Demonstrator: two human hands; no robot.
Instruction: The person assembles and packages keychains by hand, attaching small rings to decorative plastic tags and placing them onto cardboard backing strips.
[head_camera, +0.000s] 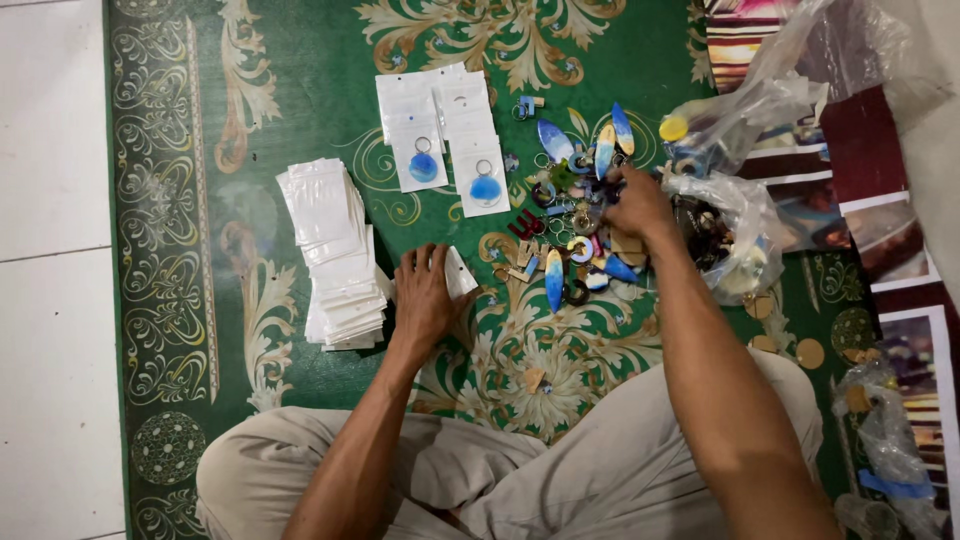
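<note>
At two o'clock, right hand (638, 205) pinches among light, stiff blue-and-wood keychain charms (580, 215); left hand (425, 295) grips a small, slippery white plastic pouch (459, 272) by its edge.

— What packaging do you see around the pile of keychains (575, 225)?

— I see a stack of white pouches (335, 255) well to its left, flat white pouches (440, 125) laid up-left of it, two showing blue discs. One small white pouch (458, 272) lies under my left hand (425, 295). Clear plastic bags (735, 190) sit just right.
</note>
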